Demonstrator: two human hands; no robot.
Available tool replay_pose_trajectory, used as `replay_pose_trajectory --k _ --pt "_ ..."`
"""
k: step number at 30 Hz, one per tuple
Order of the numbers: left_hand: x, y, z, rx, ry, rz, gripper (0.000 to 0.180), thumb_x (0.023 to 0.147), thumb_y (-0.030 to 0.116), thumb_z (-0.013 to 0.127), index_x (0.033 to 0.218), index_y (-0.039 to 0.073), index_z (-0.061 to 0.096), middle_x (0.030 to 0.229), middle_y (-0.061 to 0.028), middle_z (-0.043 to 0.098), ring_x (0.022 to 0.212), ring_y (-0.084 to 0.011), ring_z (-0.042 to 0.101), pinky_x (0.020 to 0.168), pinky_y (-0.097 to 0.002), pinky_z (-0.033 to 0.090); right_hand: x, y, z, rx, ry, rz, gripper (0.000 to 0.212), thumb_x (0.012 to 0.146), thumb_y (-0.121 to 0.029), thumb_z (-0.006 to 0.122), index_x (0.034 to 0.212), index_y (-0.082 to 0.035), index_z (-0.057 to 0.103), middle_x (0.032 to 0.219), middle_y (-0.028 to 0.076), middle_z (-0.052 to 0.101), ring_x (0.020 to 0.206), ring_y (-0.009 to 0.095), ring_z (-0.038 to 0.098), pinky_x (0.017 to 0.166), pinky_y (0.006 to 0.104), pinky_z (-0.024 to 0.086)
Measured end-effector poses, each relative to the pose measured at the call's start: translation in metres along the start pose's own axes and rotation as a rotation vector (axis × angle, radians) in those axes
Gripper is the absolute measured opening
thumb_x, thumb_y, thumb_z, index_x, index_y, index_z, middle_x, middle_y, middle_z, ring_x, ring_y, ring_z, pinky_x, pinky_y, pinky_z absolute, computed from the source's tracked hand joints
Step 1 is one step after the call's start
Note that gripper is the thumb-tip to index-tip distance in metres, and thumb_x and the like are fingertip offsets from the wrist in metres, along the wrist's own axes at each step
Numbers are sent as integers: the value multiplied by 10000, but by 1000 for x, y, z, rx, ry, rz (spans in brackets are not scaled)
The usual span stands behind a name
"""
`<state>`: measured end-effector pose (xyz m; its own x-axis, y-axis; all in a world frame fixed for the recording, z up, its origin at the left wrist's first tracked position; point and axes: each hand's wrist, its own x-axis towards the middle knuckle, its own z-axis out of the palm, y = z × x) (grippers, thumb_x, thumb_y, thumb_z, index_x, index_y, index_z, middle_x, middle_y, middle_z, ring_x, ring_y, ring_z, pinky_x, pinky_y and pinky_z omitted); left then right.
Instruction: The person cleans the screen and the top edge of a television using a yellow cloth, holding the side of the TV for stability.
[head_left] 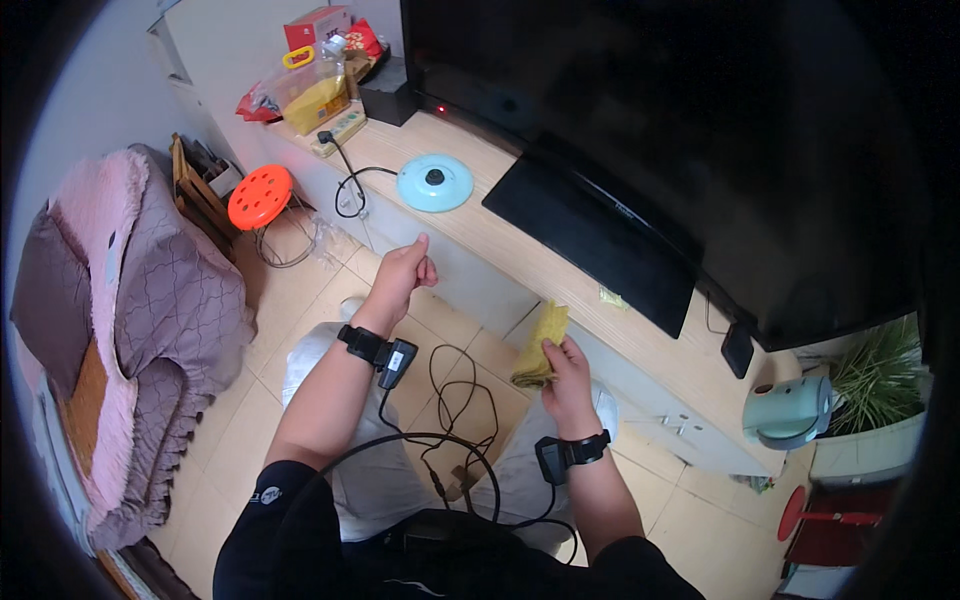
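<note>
Yellow cloth [541,345], apparently folded, is standing up from the right hand [570,375], thumb and fingers pinching its side, beside the cabinet's [490,160] front edge; contact there cannot be told. Left hand [402,275] is holding nothing visible, fingers curling loosely. Judgement: soft fabric is probably bunching under a pinch; spreading it beneath the palm should help. Blue kettle base [445,190] is resting near the front edge; its cord is running to a power strip [346,130] toward the left end. Keeping cloth clear seems wise.
</note>
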<state>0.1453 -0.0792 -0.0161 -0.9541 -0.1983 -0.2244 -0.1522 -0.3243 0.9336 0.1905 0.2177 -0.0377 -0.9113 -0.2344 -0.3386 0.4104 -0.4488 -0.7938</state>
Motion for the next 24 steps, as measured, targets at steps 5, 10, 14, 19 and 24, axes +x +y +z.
replay_pose_trajectory --k 5,10,14,19,24 --pt "23 -8 -25 -146 2 -21 474 1007 413 482 648 105 490 671 -62 572 612 -183 547 626 -304 471 11 -2 32 17 33 -15 216 957 -89 555 1159 -16 578 1027 57 641 906 147 631 790 298 513" --pt "30 3 1 -225 -36 -51 363 1010 366 488 801 82 575 812 -40 621 669 -120 549 653 -284 473 28 -44 34 -258 176 -216 236 942 -66 568 1163 16 590 995 51 641 876 121 605 772 269 488" --pt "45 23 12 -304 -105 15 317 1001 334 503 856 70 602 847 -32 629 687 -105 548 671 -278 470 67 -109 81 -765 162 -575 276 929 -73 556 1180 38 593 1053 72 642 914 118 586 803 265 473" --pt "56 25 6 -318 -117 -27 229 980 290 534 948 71 590 927 -41 634 722 -120 567 692 -267 469 115 -141 166 -1371 -115 -885 320 876 -29 551 1190 26 577 1021 103 594 948 202 590 847 287 459" --pt "65 42 18 -224 -68 51 265 957 255 574 1110 40 598 990 -45 646 786 -113 589 705 -248 471 152 -96 185 -848 -245 -229 379 861 -2 500 1231 -1 582 1124 81 625 951 142 605 838 258 476"
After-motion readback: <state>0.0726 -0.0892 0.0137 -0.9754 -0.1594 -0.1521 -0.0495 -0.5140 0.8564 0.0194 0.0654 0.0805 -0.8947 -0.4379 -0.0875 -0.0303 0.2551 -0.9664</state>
